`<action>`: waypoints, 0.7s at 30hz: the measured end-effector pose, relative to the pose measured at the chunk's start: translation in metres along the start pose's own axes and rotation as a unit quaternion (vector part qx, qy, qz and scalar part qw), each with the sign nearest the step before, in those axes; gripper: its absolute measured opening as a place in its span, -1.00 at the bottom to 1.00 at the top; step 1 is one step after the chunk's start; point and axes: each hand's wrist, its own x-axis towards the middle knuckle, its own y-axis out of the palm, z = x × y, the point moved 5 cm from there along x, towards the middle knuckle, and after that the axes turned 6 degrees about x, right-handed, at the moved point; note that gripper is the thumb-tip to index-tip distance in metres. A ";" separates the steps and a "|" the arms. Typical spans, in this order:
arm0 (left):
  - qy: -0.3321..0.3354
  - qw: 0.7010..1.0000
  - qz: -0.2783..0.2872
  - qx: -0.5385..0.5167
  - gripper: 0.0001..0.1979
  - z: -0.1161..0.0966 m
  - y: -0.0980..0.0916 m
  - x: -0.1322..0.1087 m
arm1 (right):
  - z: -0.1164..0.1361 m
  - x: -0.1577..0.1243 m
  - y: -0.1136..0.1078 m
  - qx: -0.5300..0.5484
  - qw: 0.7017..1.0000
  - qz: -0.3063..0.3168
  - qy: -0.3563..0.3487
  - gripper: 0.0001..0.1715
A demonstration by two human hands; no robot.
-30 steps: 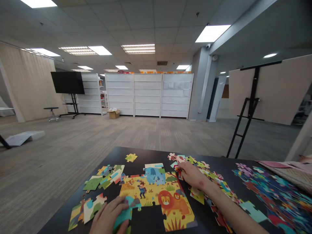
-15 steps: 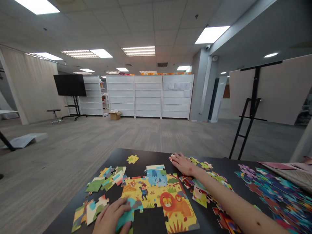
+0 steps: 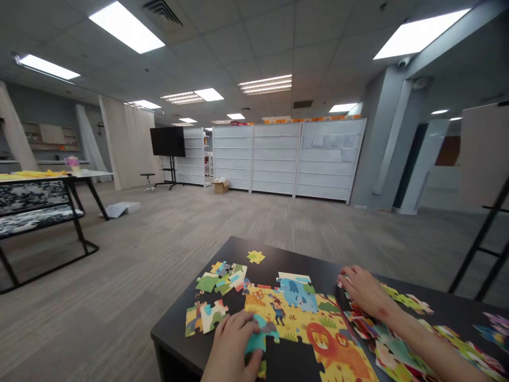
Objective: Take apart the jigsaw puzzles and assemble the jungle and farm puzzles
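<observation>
A partly joined jigsaw puzzle (image 3: 296,321) with lions, elephants and a small figure lies on the dark table (image 3: 175,339). My left hand (image 3: 234,342) rests at its left edge, fingers and thumb spread over a teal puzzle piece (image 3: 256,342). Beyond the puzzle's upper right corner is my right hand (image 3: 361,289), fingers bent down over a small puzzle piece (image 3: 339,284), mostly hidden beneath the fingertips. Loose puzzle pieces (image 3: 392,345) lie around and under the right forearm. More loose pieces (image 3: 225,277) sit left of the puzzle.
A single yellow-green piece (image 3: 255,257) lies near the far table edge. Other pieces (image 3: 495,329) are at the far right. Across the carpet stand white shelves (image 3: 274,159), a screen on a stand (image 3: 167,142) and a cardboard box (image 3: 221,185). A patterned chair (image 3: 35,207) is at left.
The view has swung left, so the table appears further right. Relative to the puzzle, my right hand has come nearer and rightward with the small piece. My left hand stays on the teal piece.
</observation>
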 end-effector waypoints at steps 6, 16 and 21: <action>-0.019 0.995 -0.007 -0.093 -0.67 -0.001 -0.007 -0.002 | 0.129 0.057 0.046 0.097 0.983 0.066 -0.140 -0.58; -0.013 0.991 0.030 -0.131 -0.58 0.010 0.002 0.009 | 0.372 0.066 0.117 0.210 0.908 0.191 -0.307 -0.49; -0.024 0.989 0.001 -0.143 -0.62 0.006 -0.008 0.001 | 0.383 0.072 0.129 0.232 0.921 0.209 -0.230 -0.35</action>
